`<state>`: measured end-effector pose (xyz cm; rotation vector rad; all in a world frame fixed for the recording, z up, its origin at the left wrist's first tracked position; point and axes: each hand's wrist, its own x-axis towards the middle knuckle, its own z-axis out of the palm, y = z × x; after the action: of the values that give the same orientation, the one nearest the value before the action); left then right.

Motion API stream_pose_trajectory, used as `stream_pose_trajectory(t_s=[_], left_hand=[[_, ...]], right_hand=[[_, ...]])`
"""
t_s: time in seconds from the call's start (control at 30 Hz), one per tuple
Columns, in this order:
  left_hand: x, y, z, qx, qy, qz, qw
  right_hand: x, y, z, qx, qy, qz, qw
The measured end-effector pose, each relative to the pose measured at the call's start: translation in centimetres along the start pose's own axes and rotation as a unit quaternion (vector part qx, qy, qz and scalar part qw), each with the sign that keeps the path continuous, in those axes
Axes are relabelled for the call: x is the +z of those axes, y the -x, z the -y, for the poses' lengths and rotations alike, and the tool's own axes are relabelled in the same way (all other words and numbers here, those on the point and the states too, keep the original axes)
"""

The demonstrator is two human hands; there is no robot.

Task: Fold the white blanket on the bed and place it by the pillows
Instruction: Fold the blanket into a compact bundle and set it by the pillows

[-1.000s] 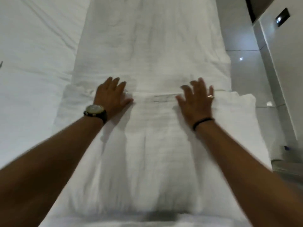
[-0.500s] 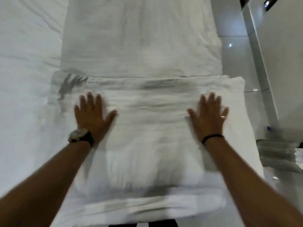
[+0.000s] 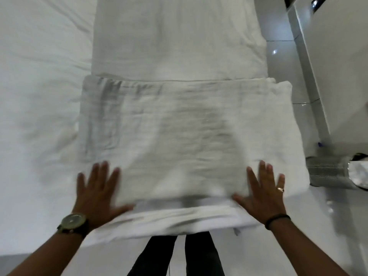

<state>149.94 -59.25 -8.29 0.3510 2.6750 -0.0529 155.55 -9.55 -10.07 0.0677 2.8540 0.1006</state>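
Note:
The white blanket (image 3: pixel 179 126) lies on the bed as a long strip, its near end folded back into a thick rectangular layer. My left hand (image 3: pixel 97 194), with a watch on the wrist, presses flat on the near left corner of that folded layer, fingers spread. My right hand (image 3: pixel 262 192), wearing a ring and a black wristband, presses flat on the near right corner. Both hands sit close to the bed's near edge. The unfolded part of the blanket (image 3: pixel 179 36) stretches away toward the far end. No pillows are in view.
The white bedsheet (image 3: pixel 39 96) covers the mattress to the left. Shiny floor tiles (image 3: pixel 282 62) and a white cabinet (image 3: pixel 338 66) lie to the right. A grey woven bin (image 3: pixel 328 172) stands beside the bed. My dark trouser legs (image 3: pixel 179 255) show below the bed edge.
Both hands slid back toward me along the folded layer, from its far fold line to its near corners, and spread wider apart. The view tilted down, revealing my legs.

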Motion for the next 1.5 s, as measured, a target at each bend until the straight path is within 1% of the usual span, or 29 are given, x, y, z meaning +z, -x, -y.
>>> stream_pose_trajectory(t_s=[0.03,0.07,0.1,0.13,0.2,0.23,0.33,0.4,0.5,0.57,0.63,0.7,0.77,0.87,0.93,0.97,1.03,1.13,1.2,1.27,1.3,1.33,1.4,1.5], left_hand=[[0.2,0.4,-1.1,0.064,-0.021,-0.005,0.998],[0.5,0.5,-2.1,0.106,-0.036,-0.011,0.994],[0.6,0.5,-2.7,0.112,-0.039,-0.010,0.993],[0.7,0.3,-3.2,0.093,-0.031,-0.009,0.995],[0.9,-0.4,-3.8,0.042,-0.030,-0.033,0.998],[0.9,-0.9,-4.1,0.031,-0.036,-0.044,0.998],[0.8,-1.5,-3.9,0.022,-0.056,-0.057,0.997],[0.9,-1.0,-3.4,0.012,-0.046,-0.049,0.998],[0.7,1.9,-2.5,-0.005,-0.041,-0.041,0.998],[0.0,3.7,-1.7,-0.016,-0.032,-0.043,0.998],[-1.9,5.9,-1.1,-0.035,-0.010,-0.063,0.997],[-3.7,8.5,-0.8,-0.065,0.008,-0.081,0.995],[-4.9,11.3,-1.5,-0.079,0.010,-0.083,0.993],[-5.7,16.5,-3.4,-0.074,-0.008,-0.091,0.993],[-5.2,19.8,-4.6,-0.075,-0.022,-0.074,0.994],[-4.8,21.5,-5.3,-0.075,-0.022,-0.067,0.995],[-2.9,25.0,-6.5,-0.081,-0.025,-0.045,0.995],[0.7,29.8,-7.1,-0.081,-0.024,0.010,0.996],[3.1,32.5,-7.1,-0.066,-0.020,-0.007,0.998],[5.0,33.6,-6.8,-0.048,-0.030,0.002,0.998],[6.0,33.5,-6.3,-0.040,-0.041,-0.006,0.998],[6.0,33.3,-6.3,-0.037,-0.043,-0.003,0.998],[3.6,33.2,-7.3,-0.054,-0.042,0.005,0.998],[0.2,30.9,-7.4,-0.083,-0.056,-0.031,0.994]], right_hand=[[0.1,0.3,1.1,-0.026,0.013,-0.015,0.999],[0.2,0.5,1.8,-0.041,0.023,-0.024,0.999],[0.4,0.6,2.5,-0.040,0.025,-0.035,0.998],[0.4,0.5,3.1,-0.031,0.021,-0.042,0.998],[0.3,-0.5,4.4,-0.021,0.027,-0.068,0.997],[0.2,-1.2,5.0,-0.024,0.027,-0.077,0.996],[-0.6,-2.6,6.1,-0.036,0.021,-0.053,0.998],[-0.5,-2.2,6.4,-0.047,0.034,-0.066,0.996],[-1.8,-0.1,7.9,-0.051,0.057,-0.073,0.994],[-3.4,1.5,9.5,-0.037,0.037,-0.068,0.996],[-5.0,3.2,10.9,-0.032,0.017,-0.055,0.998],[-6.6,5.3,11.6,-0.032,0.009,-0.065,0.997],[-8.0,7.2,11.6,-0.033,0.005,-0.073,0.997],[-9.4,11.8,10.7,-0.032,0.025,-0.100,0.994],[-9.7,15.0,10.0,-0.039,0.012,-0.107,0.993],[-9.3,16.6,9.5,-0.044,0.014,-0.099,0.994],[-8.2,20.7,9.0,-0.056,0.005,-0.059,0.997],[-5.2,27.1,9.4,-0.071,-0.050,-0.014,0.996],[-3.2,30.7,9.8,-0.083,-0.057,0.027,0.995],[-2.4,33.1,10.1,-0.092,-0.045,0.064,0.993],[-2.5,33.9,10.1,-0.095,-0.039,0.076,0.992],[-2.8,34.2,10.0,-0.096,-0.036,0.076,0.992],[-4.3,33.8,9.7,-0.091,-0.032,0.068,0.993],[-8.4,30.4,9.3,-0.070,-0.031,0.018,0.997]])
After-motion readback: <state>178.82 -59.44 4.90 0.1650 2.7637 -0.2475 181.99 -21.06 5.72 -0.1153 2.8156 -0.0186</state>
